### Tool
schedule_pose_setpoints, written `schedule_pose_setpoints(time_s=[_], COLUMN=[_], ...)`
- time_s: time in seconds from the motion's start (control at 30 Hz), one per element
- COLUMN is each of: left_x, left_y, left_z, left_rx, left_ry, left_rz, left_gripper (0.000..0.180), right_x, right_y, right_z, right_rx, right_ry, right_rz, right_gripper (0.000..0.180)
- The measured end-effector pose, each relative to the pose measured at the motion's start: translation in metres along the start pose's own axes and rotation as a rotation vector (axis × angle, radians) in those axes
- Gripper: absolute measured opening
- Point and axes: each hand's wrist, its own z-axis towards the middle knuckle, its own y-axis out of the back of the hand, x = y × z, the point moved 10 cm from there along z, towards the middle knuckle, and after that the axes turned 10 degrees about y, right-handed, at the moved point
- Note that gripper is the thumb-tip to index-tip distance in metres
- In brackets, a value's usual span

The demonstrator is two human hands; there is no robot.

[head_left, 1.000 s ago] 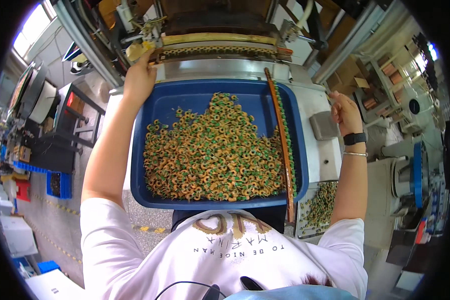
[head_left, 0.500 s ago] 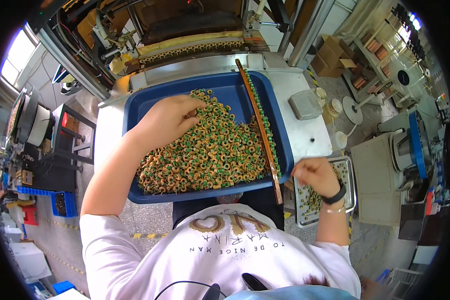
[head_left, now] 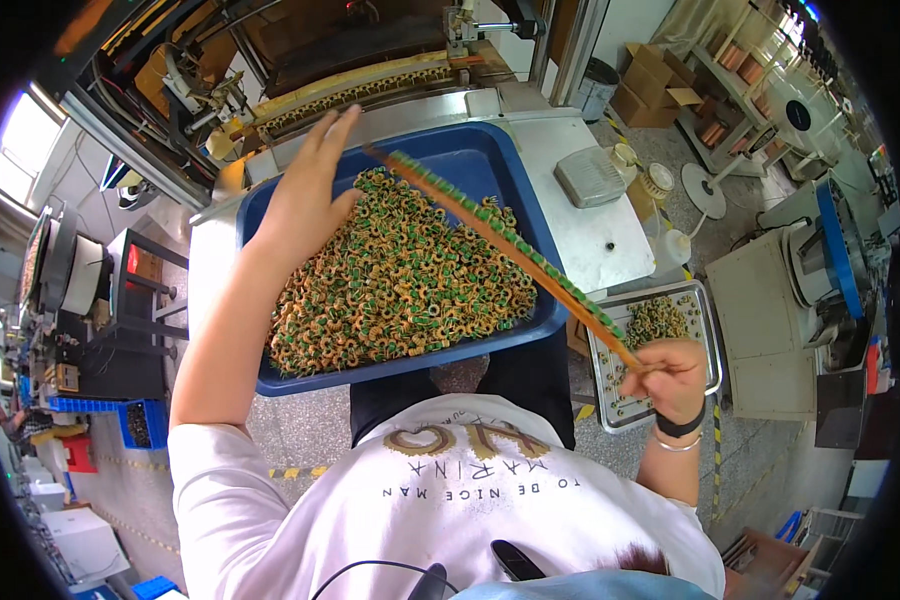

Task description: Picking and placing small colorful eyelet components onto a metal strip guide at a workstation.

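Observation:
My right hand (head_left: 670, 380) is closed around the near end of a long, narrow brown strip (head_left: 492, 236). A row of small green-and-copper wire-wound ring coils runs along one side of the strip, which slants up and leftward above a blue tray (head_left: 475, 160). In that tray lies a large pile of loose ring coils (head_left: 400, 290), green and copper. Over the tray's left side my left hand (head_left: 315, 190) is open, fingers stretched toward the strip's far end but apart from it.
A metal tray (head_left: 712, 345) with a few coils stands at the right, below the table. On the white tabletop (head_left: 620, 245) sits a grey wrapped block (head_left: 595, 178). Behind the blue tray is a machine holding another row of coils (head_left: 355, 95). Cardboard boxes (head_left: 650, 85) stand back right.
My right hand has taken hold of the strip's near end and lifted it off the blue tray, swinging it slantwise. My left hand has risen off the pile, its fingers now extended.

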Motion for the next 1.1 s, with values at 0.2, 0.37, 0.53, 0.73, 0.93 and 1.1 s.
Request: schedule_pose_setpoints(time_s=[0.2,0.37,0.53,0.73,0.93,1.1], left_x=[-0.02,-0.073,-0.107,-0.114,-0.123,-0.13], left_y=[-0.016,-0.066,-0.138,-0.194,-0.22,-0.228], left_z=[-0.038,-0.157,-0.219,-0.206,-0.207,-0.201], left_rx=[0.35,1.053,1.419,1.081,1.135,1.125], left_ry=[-0.029,0.379,0.641,0.398,0.456,0.389], left_rz=[-0.088,-0.676,-1.012,-0.994,-0.986,-0.911], left_gripper=[0.023,0.023,0.023,0.023,0.022,0.021], right_x=[-0.004,-0.035,-0.062,-0.136,-0.167,-0.172], right_y=[0.087,0.145,0.177,0.166,0.066,0.065], right_z=[-0.024,-0.028,-0.052,-0.103,-0.085,-0.087], right_rx=[-0.515,-0.628,-0.692,-0.859,-0.657,-0.723], right_ry=[0.039,0.076,0.06,-0.225,-0.272,-0.279], right_rz=[-0.045,0.069,0.152,0.194,0.446,0.48], right_gripper=[0.028,0.031,0.038,0.045,0.02,0.014])
